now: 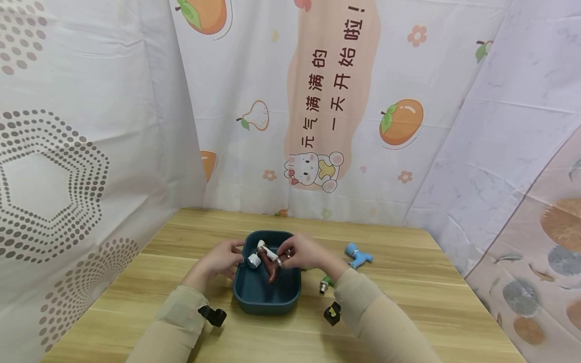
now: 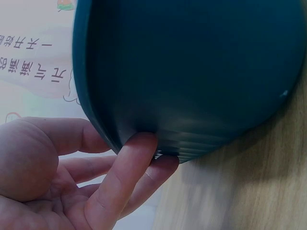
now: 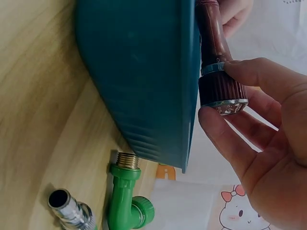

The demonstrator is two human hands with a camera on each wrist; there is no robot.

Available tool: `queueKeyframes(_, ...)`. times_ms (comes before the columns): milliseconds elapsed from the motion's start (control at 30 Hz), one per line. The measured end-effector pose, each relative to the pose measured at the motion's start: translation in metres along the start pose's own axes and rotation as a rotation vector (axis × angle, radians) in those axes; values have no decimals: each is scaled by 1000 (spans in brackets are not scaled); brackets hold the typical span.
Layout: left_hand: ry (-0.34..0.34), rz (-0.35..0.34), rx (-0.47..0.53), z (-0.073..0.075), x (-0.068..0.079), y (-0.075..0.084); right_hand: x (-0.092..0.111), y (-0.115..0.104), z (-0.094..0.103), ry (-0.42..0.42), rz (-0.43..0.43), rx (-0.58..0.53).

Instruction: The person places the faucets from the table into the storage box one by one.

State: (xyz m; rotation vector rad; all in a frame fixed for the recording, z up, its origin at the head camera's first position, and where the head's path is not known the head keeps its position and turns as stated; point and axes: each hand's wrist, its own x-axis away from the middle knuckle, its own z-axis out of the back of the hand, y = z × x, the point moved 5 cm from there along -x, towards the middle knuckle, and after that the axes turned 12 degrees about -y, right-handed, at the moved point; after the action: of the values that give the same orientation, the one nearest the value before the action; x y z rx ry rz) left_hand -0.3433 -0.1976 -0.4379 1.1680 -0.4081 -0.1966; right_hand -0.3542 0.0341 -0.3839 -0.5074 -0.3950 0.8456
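The right grip point(image 1: 305, 251) pinches the brown tap point(image 1: 271, 269) by its knob point(image 3: 223, 91), over the bin point(image 1: 267, 308) (which the left grip point(image 1: 221, 259) holds). A loose pinch could drop it onto the white tap point(image 1: 254, 260).

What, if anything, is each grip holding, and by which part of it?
The right grip holds the brown tap by its ribbed end; the left grip holds the teal tub by its rim, at a ridged side.

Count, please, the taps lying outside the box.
2 visible: the green tap, right of the box, partly behind the right forearm, and the blue tap farther right. Others may be hidden.
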Motion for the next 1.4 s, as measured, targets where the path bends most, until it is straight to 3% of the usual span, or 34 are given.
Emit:
queueKeyframes(733, -7, -4, -31, 0, 1, 0, -12, -5, -24, -42, -35, 38)
queueKeyframes(1400, -5, 6, -21, 1, 1, -1, -15, -9, -32, -54, -54, -45)
